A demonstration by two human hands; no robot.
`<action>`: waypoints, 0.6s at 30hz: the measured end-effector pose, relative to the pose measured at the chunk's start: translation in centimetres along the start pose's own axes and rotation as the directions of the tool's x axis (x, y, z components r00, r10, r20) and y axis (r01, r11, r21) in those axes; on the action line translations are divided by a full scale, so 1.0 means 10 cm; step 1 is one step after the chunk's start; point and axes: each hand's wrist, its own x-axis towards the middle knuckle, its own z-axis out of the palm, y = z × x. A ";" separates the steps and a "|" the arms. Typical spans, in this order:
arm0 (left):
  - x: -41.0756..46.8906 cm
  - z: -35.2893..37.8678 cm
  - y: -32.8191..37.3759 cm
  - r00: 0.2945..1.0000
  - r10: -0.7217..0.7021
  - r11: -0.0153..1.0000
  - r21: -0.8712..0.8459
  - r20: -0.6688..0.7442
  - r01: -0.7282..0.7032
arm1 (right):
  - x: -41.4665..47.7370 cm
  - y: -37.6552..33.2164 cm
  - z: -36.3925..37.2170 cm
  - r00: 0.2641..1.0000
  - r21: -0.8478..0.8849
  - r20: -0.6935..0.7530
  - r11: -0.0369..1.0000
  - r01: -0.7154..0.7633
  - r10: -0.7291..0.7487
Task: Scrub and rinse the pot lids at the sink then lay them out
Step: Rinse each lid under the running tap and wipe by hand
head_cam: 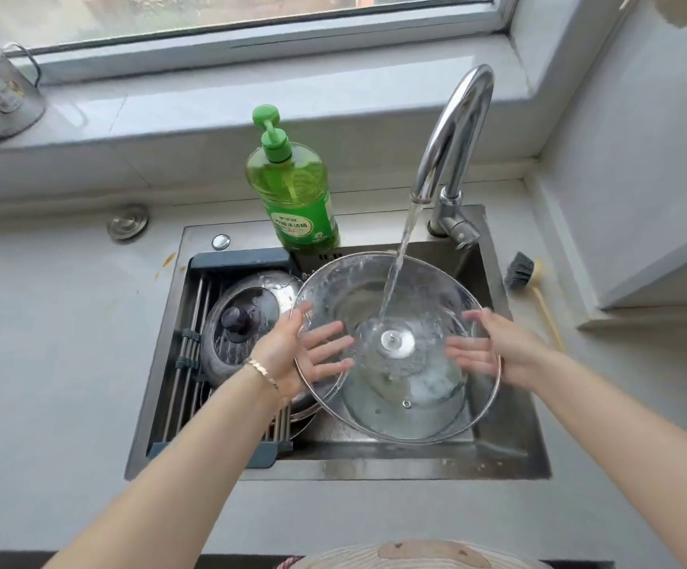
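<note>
Left hand (288, 351) and right hand (512, 351): fingers (327, 336) splayed beneath glass lid (345, 281), thumbs over its rim, clamping it above sink (374, 466), under tap stream (395, 273). Advice: tilt, rotate slowly until suds clear.

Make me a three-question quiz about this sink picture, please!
1. Where is the lid with the dark knob?
A. On the windowsill
B. On the rack in the sink
C. Beside the brush

2. What colour is the soap bottle?
A. Green
B. Red
C. Blue

3. What is the tap doing?
A. Turned off
B. Covered by a cloth
C. Running

Answers:
1 B, it lies on the rack's bars at the sink's left side.
2 A, its body and pump are both green.
3 C, a stream of water falls from the spout onto the glass lid.
</note>
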 end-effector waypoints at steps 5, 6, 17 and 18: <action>-0.23 0.05 0.27 0.987 0.156 0.972 0.175 0.036 -0.159 | 0.03 0.33 0.31 0.996 0.146 -0.069 0.988 -0.053 0.064; -0.24 0.03 0.30 0.984 0.174 0.971 0.160 0.040 -0.178 | 0.00 0.37 0.37 0.994 0.187 -0.058 0.979 -0.084 0.096; -0.02 0.01 -0.19 0.995 0.076 0.992 0.109 -0.065 -0.069 | -0.20 0.42 0.74 0.946 0.341 0.118 0.883 -0.323 0.301; 0.00 -0.01 -0.19 0.990 0.103 0.993 0.074 -0.099 -0.096 | -0.21 0.41 0.75 0.943 0.350 0.124 0.875 -0.334 0.310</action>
